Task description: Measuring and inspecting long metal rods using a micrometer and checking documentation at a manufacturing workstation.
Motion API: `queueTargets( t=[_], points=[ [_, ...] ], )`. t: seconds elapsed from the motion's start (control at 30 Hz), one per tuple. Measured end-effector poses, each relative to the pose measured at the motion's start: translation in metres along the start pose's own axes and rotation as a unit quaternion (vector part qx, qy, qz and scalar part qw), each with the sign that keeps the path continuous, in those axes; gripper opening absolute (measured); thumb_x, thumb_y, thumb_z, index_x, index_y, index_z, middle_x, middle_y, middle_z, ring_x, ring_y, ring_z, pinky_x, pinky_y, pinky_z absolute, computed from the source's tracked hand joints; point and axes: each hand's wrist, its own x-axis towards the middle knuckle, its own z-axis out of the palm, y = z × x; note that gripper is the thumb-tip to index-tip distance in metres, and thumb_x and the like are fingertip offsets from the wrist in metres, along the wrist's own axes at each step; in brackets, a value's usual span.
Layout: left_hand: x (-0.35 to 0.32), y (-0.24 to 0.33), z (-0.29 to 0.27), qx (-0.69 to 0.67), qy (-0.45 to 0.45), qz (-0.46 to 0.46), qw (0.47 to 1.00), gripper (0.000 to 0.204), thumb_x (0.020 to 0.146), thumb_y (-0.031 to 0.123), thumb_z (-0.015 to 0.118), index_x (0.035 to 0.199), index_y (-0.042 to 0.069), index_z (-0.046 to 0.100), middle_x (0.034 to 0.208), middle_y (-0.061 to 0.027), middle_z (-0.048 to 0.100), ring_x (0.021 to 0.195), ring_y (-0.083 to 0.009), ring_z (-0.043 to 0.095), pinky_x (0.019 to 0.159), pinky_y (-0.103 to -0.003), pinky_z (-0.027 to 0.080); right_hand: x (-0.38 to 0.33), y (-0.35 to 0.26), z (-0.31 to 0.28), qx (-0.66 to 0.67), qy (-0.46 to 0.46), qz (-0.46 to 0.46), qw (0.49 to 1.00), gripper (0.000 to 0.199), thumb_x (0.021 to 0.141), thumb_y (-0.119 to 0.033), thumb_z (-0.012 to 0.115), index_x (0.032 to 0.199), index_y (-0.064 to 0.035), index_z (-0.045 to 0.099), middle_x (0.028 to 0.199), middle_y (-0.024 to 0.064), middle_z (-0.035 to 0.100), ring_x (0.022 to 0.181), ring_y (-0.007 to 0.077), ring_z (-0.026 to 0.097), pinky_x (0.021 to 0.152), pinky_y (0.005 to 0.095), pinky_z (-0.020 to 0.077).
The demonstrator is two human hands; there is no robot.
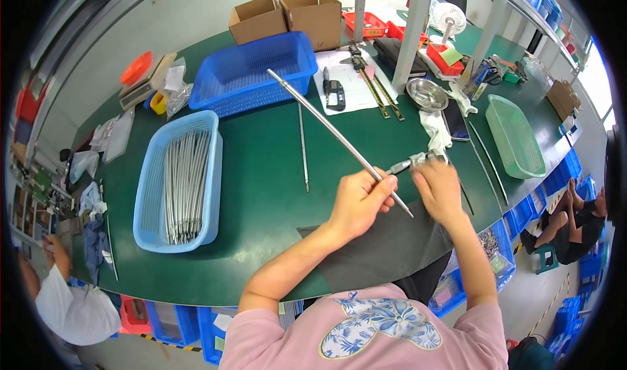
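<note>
My left hand [362, 200] is closed round a long, thin metal rod [320, 116], which slants from the upper left down past my fingers. Beyond that hand lies a silver cylindrical tool [400, 167], maybe a micrometer, running toward my right hand [439, 186]. The right thumb stands out, but the fingers are smeared by motion and cover part of the tool, so whether they grip it is unclear. Beneath my hands a dark grey cloth [372, 256] is spread at the table's near edge. A light blue basket [144, 193] on the left holds many similar rods [186, 187].
A single rod [304, 151] rests on the green table [261, 167]. Farther back are a blue basket [248, 99], a digital micrometer [334, 94] and calipers [375, 82] on paper, and a metal bowl [427, 94]. A green basket [516, 138] stands right. Other people sit nearby.
</note>
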Motion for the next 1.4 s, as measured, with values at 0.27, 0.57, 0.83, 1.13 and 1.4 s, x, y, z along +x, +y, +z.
queueTargets(
  t=[0.27,0.57,0.83,1.13,1.4],
  points=[
    [0.003,0.004,0.065,-0.061,-0.186,-0.030,0.980,0.022,0.089,0.021,0.056,0.095,-0.001,0.058,0.070,-0.0010,0.054,0.059,-0.0057,0.050,0.052,-0.019,0.043,-0.112,-0.036,-0.039,0.508,0.105,0.186,0.834,0.034,0.090,-0.029,0.043,0.072,-0.0002,0.049,0.064,0.0052,0.046,0.058,0.0133,0.043,0.053,0.0258,0.0336],
    [0.008,0.033,0.065,-0.115,-0.283,0.048,0.951,0.032,0.092,0.018,0.047,0.117,-0.002,0.047,0.080,-0.0031,0.051,0.063,-0.0057,0.047,0.057,-0.019,0.040,-0.193,0.012,-0.096,0.491,0.289,0.233,0.788,0.035,0.092,-0.031,0.043,0.068,-0.0061,0.040,0.061,0.0025,0.038,0.056,0.0108,0.035,0.051,0.0236,0.0279],
    [-0.001,0.027,0.070,-0.118,-0.273,0.080,0.951,0.029,0.090,0.019,0.051,0.106,-0.005,0.051,0.081,-0.0102,0.055,0.067,-0.0126,0.054,0.059,-0.024,0.046,-0.188,0.024,-0.100,0.490,0.306,0.197,0.792,0.033,0.095,-0.027,0.038,0.069,-0.0068,0.037,0.062,0.0014,0.035,0.056,0.0098,0.033,0.052,0.0230,0.0275],
    [-0.003,0.026,0.064,-0.120,-0.269,0.131,0.947,0.023,0.091,0.015,0.049,0.104,-0.004,0.055,0.084,-0.0070,0.056,0.068,-0.0082,0.051,0.060,-0.021,0.042,-0.180,0.026,-0.095,0.515,0.280,0.186,0.789,0.033,0.096,-0.027,0.035,0.069,-0.0083,0.036,0.061,0.0003,0.032,0.056,0.0086,0.029,0.053,0.0231,0.0270],
    [-0.005,0.028,0.065,-0.110,-0.247,0.140,0.952,0.022,0.090,0.015,0.052,0.103,-0.003,0.057,0.081,-0.0066,0.056,0.066,-0.0083,0.052,0.056,-0.021,0.042,-0.180,0.022,-0.096,0.528,0.300,0.190,0.772,0.034,0.094,-0.026,0.038,0.066,-0.0067,0.037,0.058,0.0016,0.035,0.053,0.0100,0.033,0.050,0.0229,0.0278]
  ],
)
